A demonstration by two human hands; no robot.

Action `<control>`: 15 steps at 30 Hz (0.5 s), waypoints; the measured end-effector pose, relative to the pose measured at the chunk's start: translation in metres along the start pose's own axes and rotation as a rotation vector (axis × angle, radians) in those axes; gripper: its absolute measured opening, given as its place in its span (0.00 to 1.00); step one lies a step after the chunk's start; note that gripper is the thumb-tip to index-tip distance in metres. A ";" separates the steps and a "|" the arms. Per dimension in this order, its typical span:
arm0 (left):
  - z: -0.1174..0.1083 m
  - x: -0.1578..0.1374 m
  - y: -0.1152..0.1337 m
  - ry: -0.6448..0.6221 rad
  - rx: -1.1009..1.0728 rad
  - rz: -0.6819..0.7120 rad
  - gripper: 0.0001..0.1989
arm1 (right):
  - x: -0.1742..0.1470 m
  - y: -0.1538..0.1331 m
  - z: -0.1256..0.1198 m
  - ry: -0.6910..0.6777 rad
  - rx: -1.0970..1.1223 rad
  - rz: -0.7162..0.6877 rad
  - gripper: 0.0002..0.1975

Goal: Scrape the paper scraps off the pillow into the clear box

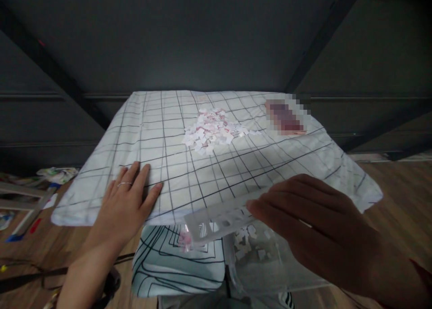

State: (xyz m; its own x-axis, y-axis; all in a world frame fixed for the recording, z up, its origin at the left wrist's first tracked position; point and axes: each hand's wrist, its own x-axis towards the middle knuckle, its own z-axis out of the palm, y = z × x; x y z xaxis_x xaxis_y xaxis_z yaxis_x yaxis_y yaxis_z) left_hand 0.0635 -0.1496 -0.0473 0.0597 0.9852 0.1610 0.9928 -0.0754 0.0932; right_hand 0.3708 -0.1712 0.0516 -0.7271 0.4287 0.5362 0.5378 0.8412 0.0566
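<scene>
My left hand lies flat on the white checked tablecloth, fingers spread and a ring on one of them. At the front edge, my right hand pinches a translucent white plastic strip with cut-out openings, like a stencil ruler, between thumb and fingers. The strip slants along the table edge. Beyond it, a heap of small torn paper scraps, white and pinkish, sits on the cloth. Below the edge, a clear plastic bin holds more paper pieces; my right hand hides part of it.
A blurred-out, reddish flat item lies at the far right of the cloth. A teal cushion with black lines is below the front edge, with a pink wrapper over it. Dark panels stand behind; a metal frame stands left.
</scene>
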 end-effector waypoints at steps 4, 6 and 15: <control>-0.001 0.002 0.006 0.000 0.005 -0.064 0.30 | 0.002 -0.008 -0.001 -0.012 -0.005 -0.018 0.16; -0.002 0.002 0.007 -0.002 0.004 -0.061 0.30 | 0.004 -0.013 -0.003 -0.024 -0.019 -0.027 0.17; -0.011 0.009 0.019 -0.054 0.006 -0.114 0.32 | 0.009 -0.005 -0.009 0.053 -0.086 0.005 0.15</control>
State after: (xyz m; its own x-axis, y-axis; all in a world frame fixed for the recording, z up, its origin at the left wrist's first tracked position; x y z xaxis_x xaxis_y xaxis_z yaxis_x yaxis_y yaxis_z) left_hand 0.0817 -0.1440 -0.0334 -0.0485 0.9941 0.0968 0.9940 0.0386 0.1021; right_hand 0.3655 -0.1752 0.0635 -0.7018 0.4130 0.5804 0.5778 0.8066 0.1246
